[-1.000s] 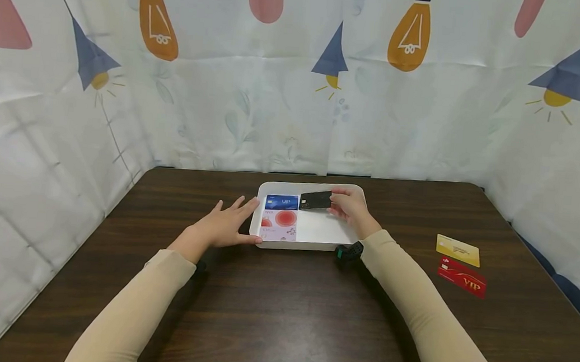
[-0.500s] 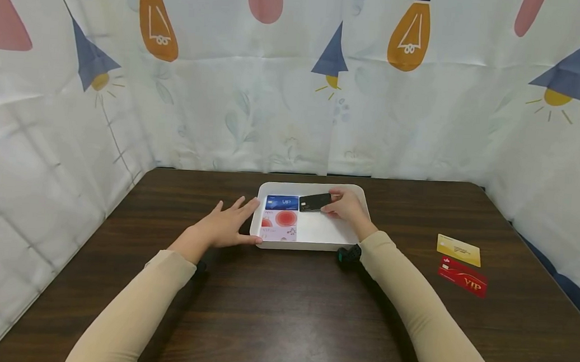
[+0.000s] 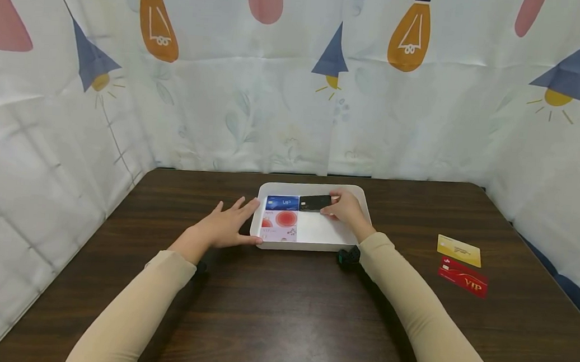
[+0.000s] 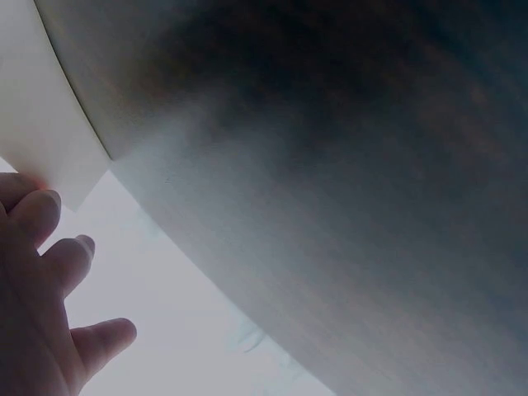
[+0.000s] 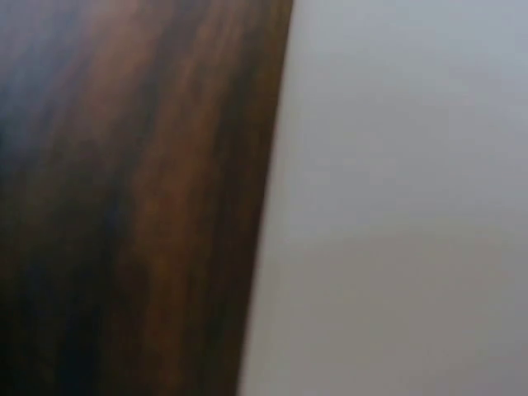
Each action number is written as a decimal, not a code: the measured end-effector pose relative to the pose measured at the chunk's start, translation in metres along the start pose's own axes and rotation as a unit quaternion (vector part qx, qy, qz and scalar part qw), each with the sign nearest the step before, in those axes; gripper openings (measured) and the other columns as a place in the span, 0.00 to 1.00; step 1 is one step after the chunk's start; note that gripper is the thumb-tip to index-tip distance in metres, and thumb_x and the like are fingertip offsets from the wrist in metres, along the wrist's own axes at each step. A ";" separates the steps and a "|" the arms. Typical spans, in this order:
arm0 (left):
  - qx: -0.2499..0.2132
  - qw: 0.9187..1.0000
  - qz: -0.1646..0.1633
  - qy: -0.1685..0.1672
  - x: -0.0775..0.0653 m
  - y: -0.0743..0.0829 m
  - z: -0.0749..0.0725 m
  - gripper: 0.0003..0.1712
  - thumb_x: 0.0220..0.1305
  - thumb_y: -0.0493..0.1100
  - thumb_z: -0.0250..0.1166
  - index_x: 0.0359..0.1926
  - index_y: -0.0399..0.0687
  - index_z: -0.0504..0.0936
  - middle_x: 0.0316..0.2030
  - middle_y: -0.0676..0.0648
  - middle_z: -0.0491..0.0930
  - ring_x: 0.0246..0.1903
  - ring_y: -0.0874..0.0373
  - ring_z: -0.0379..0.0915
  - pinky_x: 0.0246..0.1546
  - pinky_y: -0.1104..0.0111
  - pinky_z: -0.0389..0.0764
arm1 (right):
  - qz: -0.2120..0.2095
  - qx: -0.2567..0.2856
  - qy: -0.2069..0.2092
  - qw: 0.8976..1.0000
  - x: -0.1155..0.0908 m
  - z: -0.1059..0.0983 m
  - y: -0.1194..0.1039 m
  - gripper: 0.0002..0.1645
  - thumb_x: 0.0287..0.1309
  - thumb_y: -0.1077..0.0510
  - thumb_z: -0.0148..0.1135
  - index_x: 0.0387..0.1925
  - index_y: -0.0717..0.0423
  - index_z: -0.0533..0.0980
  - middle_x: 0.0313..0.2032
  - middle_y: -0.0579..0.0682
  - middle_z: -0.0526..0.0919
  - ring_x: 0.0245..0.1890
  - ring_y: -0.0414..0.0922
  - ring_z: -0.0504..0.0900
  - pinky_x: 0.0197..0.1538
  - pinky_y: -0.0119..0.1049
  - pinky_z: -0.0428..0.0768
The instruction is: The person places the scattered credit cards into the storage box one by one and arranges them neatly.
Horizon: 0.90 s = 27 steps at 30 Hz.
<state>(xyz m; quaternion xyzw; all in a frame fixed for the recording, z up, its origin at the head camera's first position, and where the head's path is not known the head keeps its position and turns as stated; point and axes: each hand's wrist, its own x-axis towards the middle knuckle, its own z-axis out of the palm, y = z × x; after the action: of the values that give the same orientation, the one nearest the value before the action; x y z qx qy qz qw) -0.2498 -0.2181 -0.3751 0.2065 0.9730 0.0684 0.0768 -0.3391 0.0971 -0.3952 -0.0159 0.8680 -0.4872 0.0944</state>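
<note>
A shallow white tray (image 3: pixel 319 232) lies near the table's far edge. My right hand (image 3: pixel 348 210) is over its right half and pinches the right end of a black card (image 3: pixel 313 203), which lies along the tray's back part. The card's left end meets a blue VIP card (image 3: pixel 282 203). Below the blue one is pink and lilac card printing (image 3: pixel 279 220); whether it is one card or two I cannot tell. Fingers spread, my left hand (image 3: pixel 220 226) rests against the tray's left side. The right wrist view shows only blurred tray wall (image 5: pixel 396 165) and tabletop.
On the dark wooden table (image 3: pixel 271 308), to the right of the tray, lie a gold card (image 3: pixel 459 250) and a red VIP card (image 3: pixel 463 276). A patterned white curtain (image 3: pixel 274 118) hangs behind the table and along both sides.
The black card has turned slightly and settled level beside the blue card. My right hand has shifted slightly left, its thumb now farther along the card. The left hand stays in place.
</note>
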 end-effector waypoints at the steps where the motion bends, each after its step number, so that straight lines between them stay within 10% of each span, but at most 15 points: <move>1: -0.001 1.000 0.000 0.000 0.000 0.000 0.000 0.64 0.62 0.77 0.61 0.82 0.44 0.46 0.79 0.39 0.52 0.79 0.40 0.40 0.71 0.31 0.39 | 0.000 -0.004 0.001 1.000 0.000 0.000 0.000 0.40 0.58 0.66 0.74 0.71 0.62 0.69 0.42 0.54 0.75 0.26 0.41 0.76 0.32 0.30 0.81; 27: 0.003 1.000 -0.004 -0.003 0.000 0.000 0.000 0.64 0.62 0.77 0.61 0.83 0.45 0.45 0.79 0.40 0.51 0.79 0.40 0.40 0.71 0.32 0.39 | -0.024 -0.100 0.000 0.995 0.000 0.003 0.004 0.34 0.64 0.61 0.70 0.69 0.65 0.72 0.26 0.51 0.79 0.18 0.39 0.72 0.32 0.34 0.71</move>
<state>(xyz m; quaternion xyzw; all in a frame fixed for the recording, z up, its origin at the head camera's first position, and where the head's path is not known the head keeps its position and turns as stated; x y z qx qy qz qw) -0.2494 -0.2181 -0.3747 0.2028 0.9738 0.0648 0.0794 -0.3385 0.0970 -0.3996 -0.0466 0.9118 -0.3998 0.0808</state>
